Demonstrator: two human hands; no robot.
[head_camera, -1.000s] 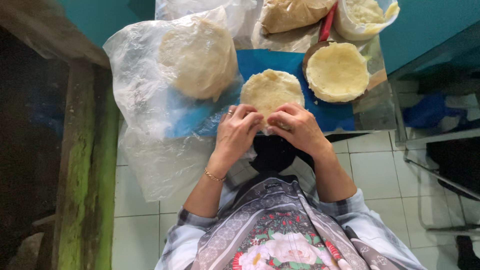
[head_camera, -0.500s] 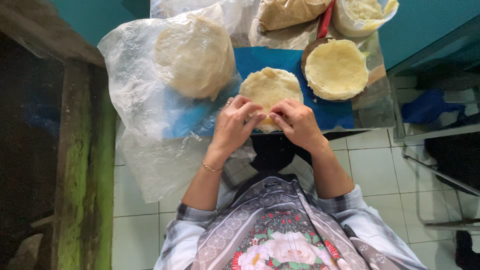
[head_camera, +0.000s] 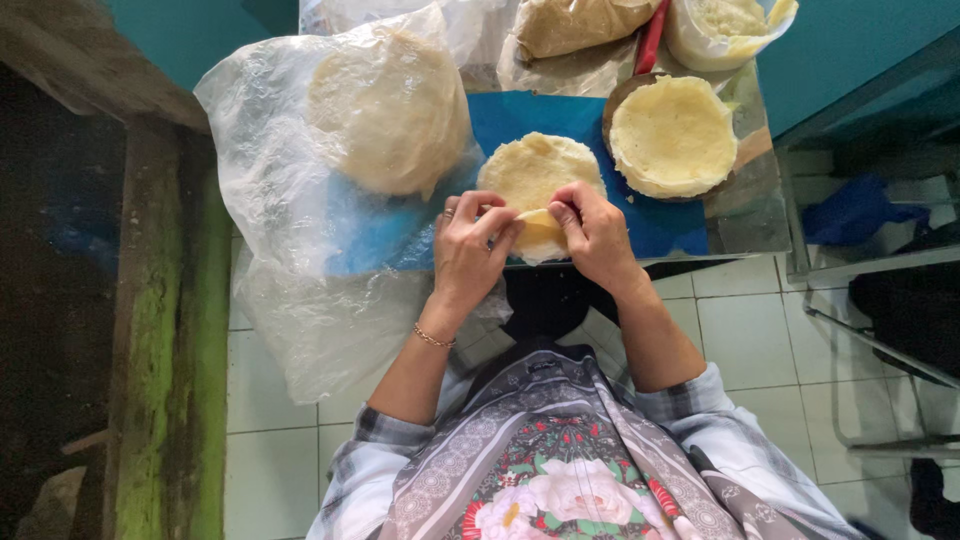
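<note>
A thin round pale-yellow wrapper (head_camera: 533, 170) lies on a blue board (head_camera: 520, 115) at the table's near edge. My left hand (head_camera: 472, 250) and my right hand (head_camera: 593, 233) both pinch its near edge and fold it up over itself. A stack of the same wrappers (head_camera: 385, 110) rests on a clear plastic sheet (head_camera: 290, 260) to the left. A round pan (head_camera: 672, 135) holding another pale wrapper stands to the right of the board.
A plastic bag of brownish filling (head_camera: 570, 22) and a clear tub of pale food (head_camera: 725, 25) sit at the table's far side. A mossy wooden beam (head_camera: 160, 330) runs down the left. A glass shelf with metal legs (head_camera: 880, 240) stands right, over white floor tiles.
Both hands have lifted the wrapper's near edge and folded it forward; before, they lay flat on it. The camera has tilted slightly.
</note>
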